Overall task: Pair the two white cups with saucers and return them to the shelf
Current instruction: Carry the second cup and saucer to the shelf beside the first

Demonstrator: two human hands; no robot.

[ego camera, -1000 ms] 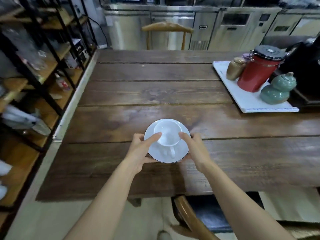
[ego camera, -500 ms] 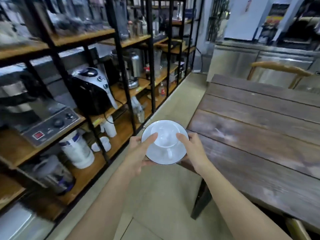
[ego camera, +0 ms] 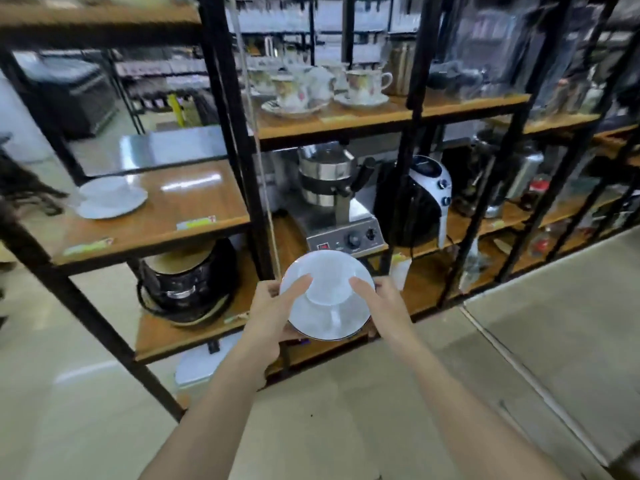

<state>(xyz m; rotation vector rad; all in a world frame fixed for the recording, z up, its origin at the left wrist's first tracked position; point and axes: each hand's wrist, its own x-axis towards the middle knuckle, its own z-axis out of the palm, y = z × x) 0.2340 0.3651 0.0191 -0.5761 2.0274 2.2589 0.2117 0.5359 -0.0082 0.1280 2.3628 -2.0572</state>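
Fingers of left hand (ego camera: 268,315) and right hand (ego camera: 386,306) clasping saucer (ego camera: 329,325) with white cup (ego camera: 327,284); shelf labels unreadable.

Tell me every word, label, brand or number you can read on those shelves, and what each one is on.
None can be read.
Yellow-green sticker on the front edge of the wooden shelf board: print blurred.
Second pale sticker on the same shelf edge: blurred.
Red switch panel on the steel waffle machine: marks too small.
White and black appliance with knobs: no legible brand.
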